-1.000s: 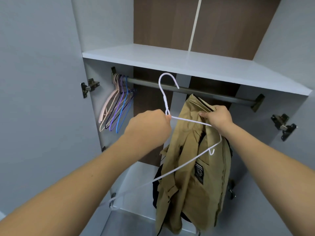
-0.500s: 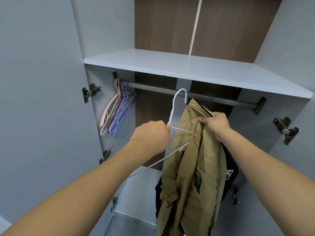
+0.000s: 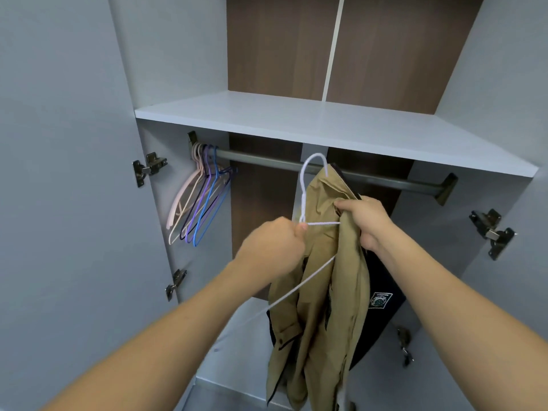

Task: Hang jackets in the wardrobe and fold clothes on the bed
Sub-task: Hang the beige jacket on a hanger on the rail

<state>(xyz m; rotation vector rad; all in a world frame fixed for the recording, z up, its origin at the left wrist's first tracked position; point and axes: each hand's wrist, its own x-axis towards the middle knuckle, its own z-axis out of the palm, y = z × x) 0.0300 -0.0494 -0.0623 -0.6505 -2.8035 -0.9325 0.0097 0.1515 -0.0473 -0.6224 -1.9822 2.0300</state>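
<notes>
Head view: left hand (image 3: 271,247) pinches white hanger (image 3: 305,191); right hand (image 3: 366,221) grips khaki jacket (image 3: 320,307).

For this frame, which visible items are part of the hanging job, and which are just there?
In use:
- tan fabric jacket, gripped near the collar by the right hand
- white wire hanger, held at the neck by the left hand
- dark metal wardrobe rail

Just there:
- bunch of coloured wire hangers on the rail's left end
- dark navy garment with a badge behind the jacket
- white shelf

head cam | faces forward, slightly up | close to wardrobe rail (image 3: 326,170)
</notes>
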